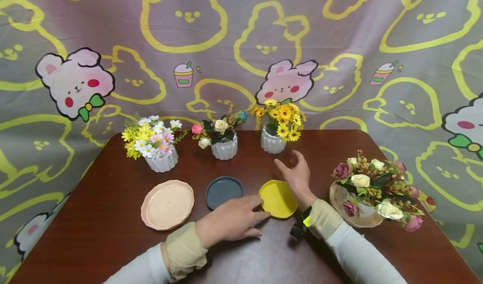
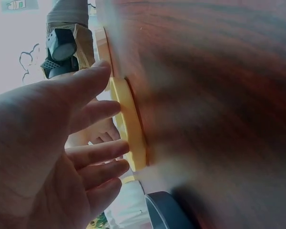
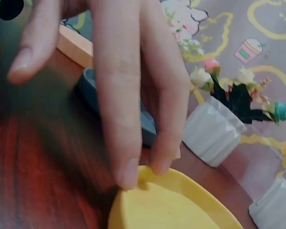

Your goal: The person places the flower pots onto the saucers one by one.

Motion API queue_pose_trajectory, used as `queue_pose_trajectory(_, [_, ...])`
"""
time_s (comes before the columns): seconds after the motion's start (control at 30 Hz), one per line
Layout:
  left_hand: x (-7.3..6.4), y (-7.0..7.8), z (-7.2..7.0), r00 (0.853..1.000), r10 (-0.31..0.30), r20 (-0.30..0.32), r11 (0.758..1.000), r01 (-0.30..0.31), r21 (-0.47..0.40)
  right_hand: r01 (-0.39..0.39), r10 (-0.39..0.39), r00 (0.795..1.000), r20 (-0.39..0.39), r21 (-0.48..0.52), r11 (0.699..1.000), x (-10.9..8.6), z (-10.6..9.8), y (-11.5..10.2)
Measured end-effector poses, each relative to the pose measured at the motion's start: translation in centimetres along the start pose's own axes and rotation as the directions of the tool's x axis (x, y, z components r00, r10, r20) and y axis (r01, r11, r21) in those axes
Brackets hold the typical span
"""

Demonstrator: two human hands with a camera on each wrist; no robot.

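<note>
**Pale sleeves [image 1: 139,267] extend beside a yellow plate [image 1: 279,199]**

The left hand [image 1: 234,217] is relaxed, fingers extended and thumb apart; in the right wrist view, 2 of its fingertips [image 3: 129,174] meet the left rim of the yellow plate. The right hand [image 1: 298,177] is spread, thumb and fingers apart in a loose curve, by the plate's far right side; whether it touches the plate cannot be told. A black wrist camera [image 1: 297,231] sits at the right wrist.

The yellow plate lies on a dark wooden table [image 1: 113,217], just right of a dark blue plate [image 1: 225,191], with a peach plate [image 1: 170,204] farther left. Behind these 3 plates stand 3 white ribbed pots: the left pot [image 1: 162,162] bears white, pink and yellow blooms, the middle pot [image 1: 225,148] mixed roses, the right pot [image 1: 273,143] yellow daisies. Near the table's right edge, mauve and cream roses [image 1: 360,181] spread over another peach plate [image 1: 337,202]. A curtain [image 1: 222,28] printed with yellow outlines and cartoon rabbits hangs behind the table.
</note>
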State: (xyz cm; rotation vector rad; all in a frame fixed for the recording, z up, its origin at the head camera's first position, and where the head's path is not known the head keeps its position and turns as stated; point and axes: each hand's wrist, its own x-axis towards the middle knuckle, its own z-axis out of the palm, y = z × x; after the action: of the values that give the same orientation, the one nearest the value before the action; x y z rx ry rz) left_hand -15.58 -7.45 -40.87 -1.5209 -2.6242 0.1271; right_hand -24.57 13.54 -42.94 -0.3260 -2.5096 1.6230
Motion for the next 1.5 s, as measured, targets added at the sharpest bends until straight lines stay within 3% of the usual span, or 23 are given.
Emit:
queue_pose_trajectory(0.3, [-0.8, -0.3, 0.1, 0.999, -0.036, 0.013, 0.999, 0.036, -0.025, 0.018, -0.018, 1.0, -0.021, 0.011, 1.0, 0.8, 1.1, -0.9])
queue_pose_trajectory(0.5, [-1.0, -0.3, 0.5, 0.999, -0.019, -0.026, 1.0, 0.018, -0.023, -0.001, 0.001, 1.0, -0.01, 0.001, 1.0, 2.5, 1.9, -0.9])
queue_pose_trajectory(0.7, [-1.2, -0.3, 0.6, 0.999, -0.045, -0.003, 0.997, 0.045, -0.058, -0.043, 0.045, 0.998, -0.043, 0.05, 0.998, 4.4, 3.2, -0.7])
queue_pose_trajectory(1.07, [-1.3, -0.3, 0.6, 0.998, -0.047, -0.032, 0.997, 0.045, -0.06, 0.054, -0.046, 0.995, -0.092, 0.077, 0.996, 6.1, 4.2, -0.9])
queue_pose_trajectory(1.3, [-1.2, -0.3, 0.6, 0.998, -0.043, -0.044, 0.997, 0.04, -0.069, 0.042, -0.027, 0.993, -0.117, 0.125, 0.991, 7.2, 4.6, -0.7])
queue_pose_trajectory(1.5, [-1.1, -0.4, 0.7, 0.997, -0.033, -0.064, 0.997, 0.029, -0.07, 0.023, -0.011, 0.993, -0.116, 0.099, 0.995, 7.7, 4.8, -0.9])
